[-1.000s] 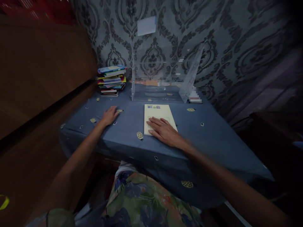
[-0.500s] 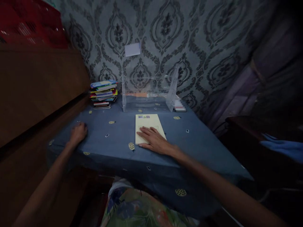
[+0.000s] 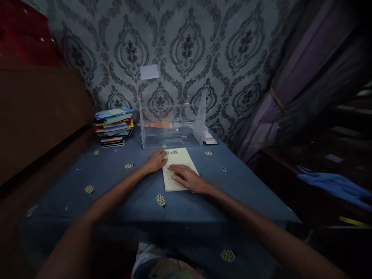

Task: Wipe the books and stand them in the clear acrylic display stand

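A pale cream booklet (image 3: 181, 155) with small coloured pictures along its top lies flat on the blue patterned tablecloth (image 3: 116, 205). My right hand (image 3: 187, 178) rests on its cover, palm down and fingers stretched out to the left. At the booklet's upper left edge is my left hand (image 3: 157, 160), its fingers loosely bent and the thumb apart from them. The fingertips touch or nearly touch that edge; whether they grip it I cannot tell. Part of the cover is hidden under my right hand.
A clear acrylic stand (image 3: 171, 139) stands right behind the booklet. To its left is a stack of books (image 3: 114, 128); a small pale stack (image 3: 209, 137) sits to its right. A brown wooden cabinet (image 3: 37, 120) borders the left. At right lies a blue glove-like item (image 3: 334, 184).
My left hand has moved right, from the table's left side to the booklet's left edge. My right hand stays on the cover. The camera view has shifted right.
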{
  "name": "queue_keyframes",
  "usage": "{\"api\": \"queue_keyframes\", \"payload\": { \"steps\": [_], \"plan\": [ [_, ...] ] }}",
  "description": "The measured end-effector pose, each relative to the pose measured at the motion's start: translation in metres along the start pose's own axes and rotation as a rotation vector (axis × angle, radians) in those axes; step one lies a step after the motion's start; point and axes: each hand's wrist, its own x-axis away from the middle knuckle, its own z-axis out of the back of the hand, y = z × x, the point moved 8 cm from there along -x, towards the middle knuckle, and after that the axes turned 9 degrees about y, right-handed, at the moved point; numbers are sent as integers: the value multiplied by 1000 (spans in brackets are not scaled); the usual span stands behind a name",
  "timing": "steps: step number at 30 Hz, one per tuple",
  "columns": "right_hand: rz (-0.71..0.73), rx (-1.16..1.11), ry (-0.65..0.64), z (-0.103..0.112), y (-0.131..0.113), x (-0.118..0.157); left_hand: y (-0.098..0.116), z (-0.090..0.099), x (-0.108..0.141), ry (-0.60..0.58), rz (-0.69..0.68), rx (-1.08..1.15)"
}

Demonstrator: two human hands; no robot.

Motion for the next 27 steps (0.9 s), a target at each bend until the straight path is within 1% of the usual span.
{"api": "queue_keyframes", "payload": {
  "steps": [3, 8, 10, 13, 15, 18, 21, 24, 27],
  "plan": [
    [-87, 90, 57, 2, 22, -18, -4, -13, -2, 15, 8, 0],
    [-163, 226, 2, -5, 62, -47, -11, -21, 10, 36, 47, -8],
    [-224, 260, 9, -2, 82, -50, -11, -21, 12, 26, 69, -26],
    [-317, 269, 35, 7, 109, -45, -10, -21, 13, 5, 77, -44],
    [-332, 241, 47, 10, 122, -39, -8, -20, 13, 4, 66, -45],
    [-276, 201, 85, 13, 128, -35, -7, -19, 13, 17, 60, -53],
    [-206, 195, 119, 16, 124, -36, -5, -18, 12, 14, 59, -70],
    [-175, 230, 123, 22, 115, -40, -4, -17, 9, -50, 86, -73],
    [-168, 280, 146, 33, 103, -45, -2, -13, 4, -124, 134, -55]
  ]
}}
